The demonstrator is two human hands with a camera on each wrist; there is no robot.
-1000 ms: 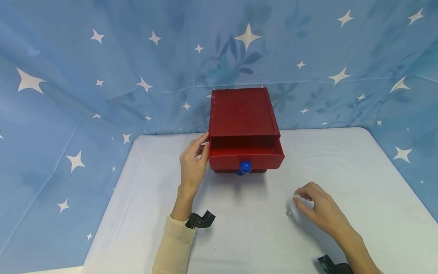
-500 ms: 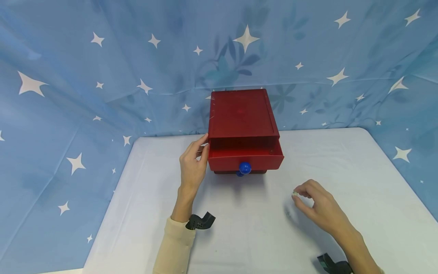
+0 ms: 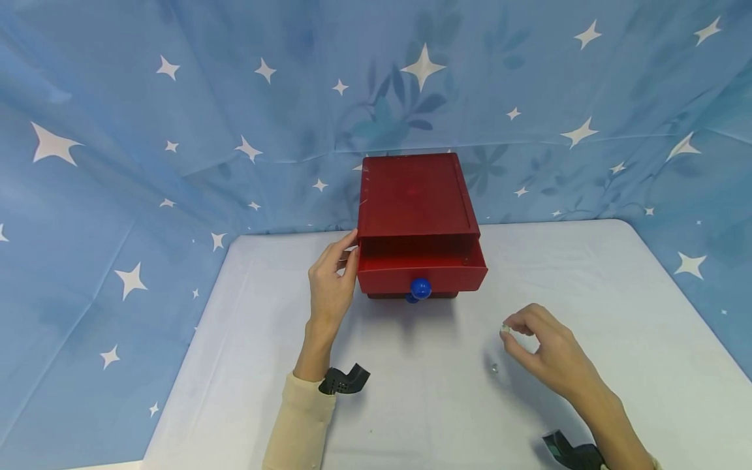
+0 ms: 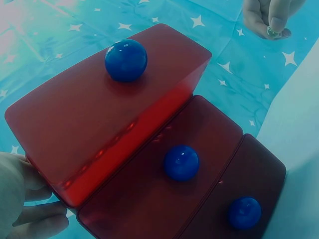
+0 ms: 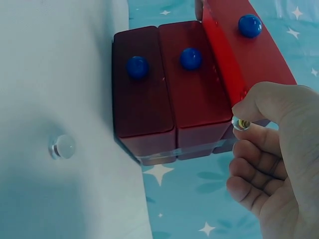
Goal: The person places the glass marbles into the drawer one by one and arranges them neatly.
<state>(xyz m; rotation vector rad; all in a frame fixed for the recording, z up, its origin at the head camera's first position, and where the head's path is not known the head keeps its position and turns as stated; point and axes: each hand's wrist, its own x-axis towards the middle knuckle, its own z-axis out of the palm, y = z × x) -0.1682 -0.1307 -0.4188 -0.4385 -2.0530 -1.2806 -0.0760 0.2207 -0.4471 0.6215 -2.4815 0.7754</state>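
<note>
A red three-drawer cabinet (image 3: 416, 196) stands at the back of the table, blue round knobs on its fronts. Its top drawer (image 3: 388, 279) is pulled out, and a small spot shows inside at the right corner. My left hand (image 3: 331, 287) rests its fingers and thumb against the cabinet's left side. Between thumb and index finger, my right hand (image 3: 546, 349) pinches a small glass marble (image 5: 241, 123) with a yellowish core, held above the table to the right of the cabinet. Just below that hand, a clear glass marble (image 3: 495, 368) lies on the white cloth.
A white cloth covers the table (image 3: 411, 405). Behind and to both sides hangs a blue curtain (image 3: 282, 117) with white stars, close at the cabinet's back. The middle (image 4: 182, 163) and bottom drawers (image 4: 246, 211) are pushed in.
My right hand has risen slightly with the pinched marble. The left hand, the cabinet and its pulled-out drawer stay as they were.
</note>
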